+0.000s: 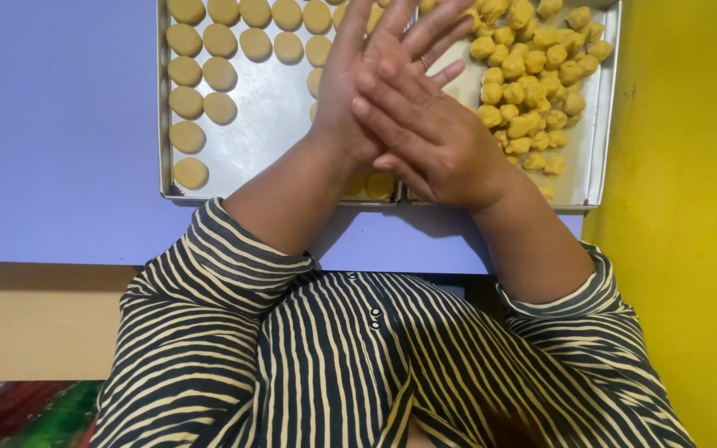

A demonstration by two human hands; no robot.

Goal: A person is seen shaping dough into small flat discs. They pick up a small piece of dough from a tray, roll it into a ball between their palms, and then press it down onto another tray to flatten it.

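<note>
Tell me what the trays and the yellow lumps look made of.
Trays: probably aluminium or steel, a dull silver sheet with thin raised rims. Lumps: likely soft dough, matte yellow, irregular; the flattened rounds look like the same stuff.

The right hand (437, 133) lies crosswise over the left hand (358, 83), palms pressed together, fingers (425, 33) straight (both forearms bare below striped sleeves).

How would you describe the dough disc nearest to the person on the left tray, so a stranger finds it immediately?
Start at the left metal tray on the purple table. Follow its left edge toward the person to the last flattened dough disc. It ends that column, and only bare tray lies to its right.
</note>
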